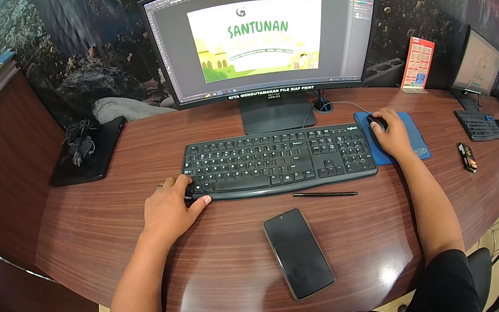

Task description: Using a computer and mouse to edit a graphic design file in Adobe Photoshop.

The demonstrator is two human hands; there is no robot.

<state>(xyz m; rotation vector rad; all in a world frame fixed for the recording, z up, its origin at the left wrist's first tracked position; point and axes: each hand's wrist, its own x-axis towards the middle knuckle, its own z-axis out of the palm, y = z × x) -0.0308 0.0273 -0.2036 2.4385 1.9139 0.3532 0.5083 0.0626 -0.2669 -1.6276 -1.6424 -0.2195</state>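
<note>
The left hand (169, 208) rests at the lower left corner of the black full-size keyboard (251, 165), fingers bent onto its edge and thumb spread apart. I see nothing grasped there; the hand is loosely open. The right hand (393, 133) is curved over the black computer mouse (377, 119), fingers closed lightly about it; I cannot tell whether any button is pressed. The mouse sits on a blue mouse pad (419, 145), just beside the keyboard's right end. Behind the keyboard I note a widescreen monitor (270, 81), displaying a green-and-yellow illustrated layout in an editing window. In front of the keyboard, a slim black pen (326, 194) lies crosswise, with a smartphone (299, 252), screen dark, nearer the wearer. All rest upon a wood-grain desk (231, 244). Near its left side, a coiled black cable (83, 143) lies on a flat black device (107, 154).
</note>
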